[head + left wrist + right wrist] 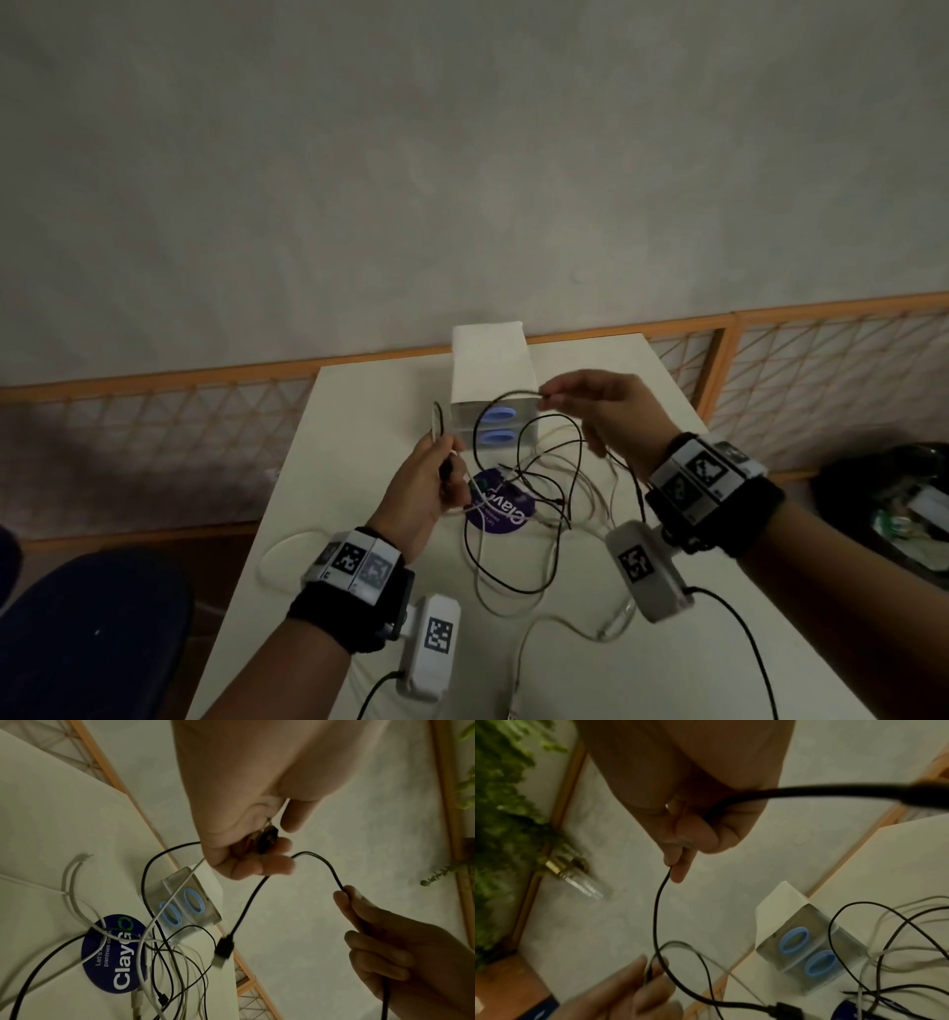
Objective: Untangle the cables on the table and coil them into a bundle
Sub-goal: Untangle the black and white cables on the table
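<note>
two hands (pixel 421 488) (pixel 595 411), each with a grip on cable. one tangle of black and white cables (pixel 534 493), strands too knotted to count. one round blue sticker (pixel 506 506). one white box (pixel 490 365) showing two blue ovals (pixel 498 413) (pixel 497 438). one bench (pixel 328 462).

So the cables (pixel 518 514) are a mix of black and white strands, lying on a plain off-white table (pixel 334 462). Under them sits a dark blue round sticker (pixel 113 955) with white lettering and a green swirl. The white box (pixel 490 360) has two light blue ovals. Wrist bands (pixel 703 478) carry black-and-white square codes. Orange lattice railing (pixel 821 360) upper right.
</note>
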